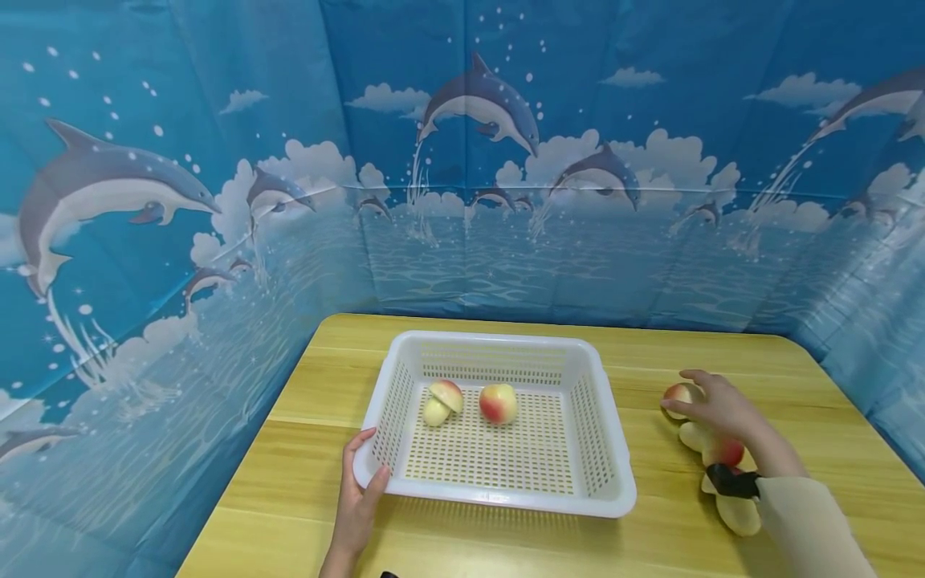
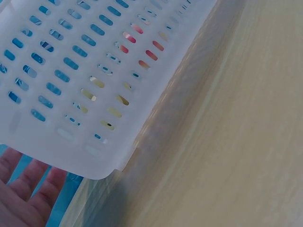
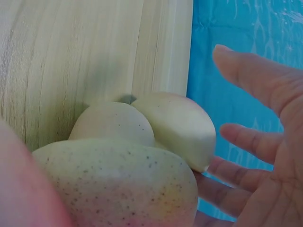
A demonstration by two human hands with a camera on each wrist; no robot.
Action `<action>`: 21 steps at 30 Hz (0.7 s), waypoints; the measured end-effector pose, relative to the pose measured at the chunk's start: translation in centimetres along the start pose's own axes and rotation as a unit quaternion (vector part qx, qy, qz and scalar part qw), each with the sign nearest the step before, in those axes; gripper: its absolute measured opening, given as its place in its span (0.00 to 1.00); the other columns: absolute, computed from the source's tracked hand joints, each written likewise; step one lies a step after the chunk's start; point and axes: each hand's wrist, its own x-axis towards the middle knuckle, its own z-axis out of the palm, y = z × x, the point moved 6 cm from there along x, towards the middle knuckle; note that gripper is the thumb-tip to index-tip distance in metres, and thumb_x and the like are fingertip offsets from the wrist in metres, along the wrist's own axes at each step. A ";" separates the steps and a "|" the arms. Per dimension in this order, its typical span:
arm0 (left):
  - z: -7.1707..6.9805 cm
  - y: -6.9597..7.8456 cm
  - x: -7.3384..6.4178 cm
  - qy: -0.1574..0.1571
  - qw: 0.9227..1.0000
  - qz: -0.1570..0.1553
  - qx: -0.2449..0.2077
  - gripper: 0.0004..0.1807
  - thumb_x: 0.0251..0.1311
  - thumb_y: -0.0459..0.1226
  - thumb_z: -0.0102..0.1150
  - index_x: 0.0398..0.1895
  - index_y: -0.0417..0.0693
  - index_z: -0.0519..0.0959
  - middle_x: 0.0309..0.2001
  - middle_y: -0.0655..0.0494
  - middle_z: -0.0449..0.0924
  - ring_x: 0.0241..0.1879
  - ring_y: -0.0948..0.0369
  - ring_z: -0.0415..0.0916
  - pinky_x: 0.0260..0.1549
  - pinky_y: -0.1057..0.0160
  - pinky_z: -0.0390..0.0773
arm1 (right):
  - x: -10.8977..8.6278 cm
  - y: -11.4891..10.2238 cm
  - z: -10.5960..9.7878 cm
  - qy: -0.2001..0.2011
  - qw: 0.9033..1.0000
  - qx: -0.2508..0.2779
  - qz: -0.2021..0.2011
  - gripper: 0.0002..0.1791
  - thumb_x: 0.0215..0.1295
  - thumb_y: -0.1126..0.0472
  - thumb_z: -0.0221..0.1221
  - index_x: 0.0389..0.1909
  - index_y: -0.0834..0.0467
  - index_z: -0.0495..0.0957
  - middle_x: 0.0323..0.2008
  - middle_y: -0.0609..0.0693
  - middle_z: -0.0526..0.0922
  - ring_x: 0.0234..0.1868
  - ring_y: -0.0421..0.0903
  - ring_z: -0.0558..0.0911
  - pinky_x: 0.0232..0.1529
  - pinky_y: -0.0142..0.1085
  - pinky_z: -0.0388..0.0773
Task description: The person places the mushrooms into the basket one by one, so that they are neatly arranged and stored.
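Observation:
In the head view, a white plastic basket (image 1: 499, 499) with slotted walls stands mid-table. My left hand (image 1: 356, 507) grips its near left corner, thumb over the front rim and fingers along the side. Inside lie a red-and-yellow peach (image 1: 498, 404) and another peach-like piece (image 1: 446, 395) leaning on a small pale fruit (image 1: 435, 413). To the right, my right hand (image 1: 723, 409) spreads over a red-and-cream peach (image 1: 677, 395). In the right wrist view, thumb and fingers stand apart beside that rounded fruit (image 3: 182, 125); whether they touch it I cannot tell.
A speckled pale fruit (image 3: 118, 177) and a smooth pale one (image 3: 113, 123) lie close by. More fruit, including a pale one (image 1: 739, 515), sits under the right wrist. The wooden table (image 1: 296, 482) meets a dolphin-print curtain (image 1: 578, 265) behind and at the sides.

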 end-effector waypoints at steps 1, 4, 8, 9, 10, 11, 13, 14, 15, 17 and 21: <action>0.0 0.0 0.0 0.000 1.000 -0.001 0.000 0.28 0.65 0.26 0.44 0.67 0.41 0.53 0.66 0.39 0.56 0.60 0.48 0.64 0.52 0.63 0.72 | 0.0 -0.1 0.0 0.000 1.000 -0.003 -0.002 0.46 0.62 0.42 0.59 0.62 0.78 0.58 0.57 0.83 0.58 0.55 0.78 0.60 0.49 0.68 0.61; 0.0 0.1 0.0 0.001 1.000 -0.002 0.001 0.28 0.65 0.26 0.44 0.67 0.41 0.53 0.66 0.40 0.56 0.60 0.48 0.64 0.53 0.63 0.71 | 0.1 -0.2 0.1 -0.001 1.000 -0.006 -0.006 0.46 0.60 0.43 0.61 0.61 0.77 0.59 0.56 0.82 0.60 0.54 0.77 0.62 0.49 0.67 0.63; 0.0 0.1 -0.1 0.001 1.000 -0.005 0.002 0.28 0.65 0.26 0.44 0.67 0.42 0.53 0.66 0.40 0.56 0.60 0.48 0.64 0.53 0.62 0.71 | 0.0 -0.4 0.2 -0.004 1.000 -0.001 -0.007 0.45 0.58 0.44 0.63 0.61 0.76 0.60 0.56 0.81 0.61 0.52 0.77 0.65 0.47 0.66 0.66; 0.0 0.1 -0.1 0.001 1.000 -0.005 0.002 0.28 0.65 0.26 0.44 0.67 0.42 0.53 0.66 0.40 0.56 0.60 0.48 0.64 0.53 0.62 0.71 | 0.0 -0.4 0.2 -0.005 1.000 0.000 -0.007 0.45 0.58 0.45 0.64 0.61 0.76 0.60 0.56 0.81 0.62 0.52 0.76 0.66 0.46 0.65 0.67; 0.0 0.1 -0.1 0.000 1.000 -0.005 0.002 0.28 0.65 0.26 0.43 0.67 0.42 0.53 0.66 0.40 0.56 0.60 0.48 0.64 0.53 0.62 0.71 | -0.1 -0.5 0.2 -0.005 1.000 0.002 -0.007 0.45 0.58 0.45 0.64 0.61 0.76 0.61 0.56 0.81 0.62 0.52 0.76 0.66 0.46 0.65 0.67; 0.0 0.1 -0.1 0.000 1.000 -0.005 0.001 0.28 0.65 0.26 0.43 0.67 0.42 0.53 0.66 0.40 0.56 0.60 0.47 0.64 0.53 0.62 0.71 | -0.1 -0.6 0.2 -0.003 1.000 0.003 -0.007 0.44 0.57 0.46 0.64 0.61 0.76 0.61 0.56 0.80 0.63 0.51 0.76 0.67 0.45 0.64 0.68; 0.0 0.0 -0.1 0.000 1.000 -0.004 0.002 0.27 0.66 0.27 0.43 0.67 0.42 0.53 0.66 0.40 0.56 0.60 0.48 0.64 0.53 0.62 0.71 | -0.2 -0.7 0.2 -0.001 1.000 0.004 -0.007 0.44 0.57 0.46 0.64 0.61 0.75 0.62 0.56 0.80 0.63 0.51 0.75 0.68 0.45 0.63 0.69; 0.0 0.1 -0.1 0.000 1.000 -0.004 0.002 0.27 0.66 0.27 0.44 0.67 0.42 0.53 0.66 0.40 0.56 0.60 0.48 0.64 0.53 0.62 0.71 | -0.2 -0.8 0.2 0.001 1.000 0.005 -0.008 0.43 0.57 0.46 0.64 0.61 0.75 0.62 0.56 0.80 0.63 0.51 0.75 0.69 0.44 0.63 0.70; 0.0 0.1 -0.1 0.000 1.000 -0.003 0.002 0.27 0.66 0.27 0.44 0.67 0.42 0.53 0.66 0.40 0.56 0.60 0.48 0.64 0.53 0.62 0.71 | -0.2 -0.8 0.2 0.003 1.000 0.006 -0.009 0.43 0.57 0.47 0.64 0.61 0.75 0.62 0.56 0.80 0.64 0.50 0.74 0.70 0.44 0.62 0.70; 0.0 0.1 -0.1 0.000 1.000 -0.002 0.003 0.27 0.65 0.26 0.44 0.67 0.42 0.53 0.66 0.40 0.56 0.60 0.48 0.64 0.53 0.63 0.71 | -0.3 -0.9 0.2 0.007 1.000 0.008 -0.009 0.43 0.57 0.47 0.64 0.60 0.75 0.63 0.56 0.79 0.64 0.50 0.74 0.71 0.43 0.61 0.72; 0.0 0.1 0.0 0.000 1.000 0.002 0.003 0.27 0.65 0.26 0.43 0.67 0.41 0.53 0.66 0.40 0.55 0.60 0.48 0.64 0.53 0.63 0.71 | -0.3 -0.9 0.2 0.008 1.000 0.010 -0.005 0.43 0.57 0.46 0.64 0.60 0.76 0.63 0.55 0.79 0.65 0.49 0.73 0.72 0.43 0.60 0.73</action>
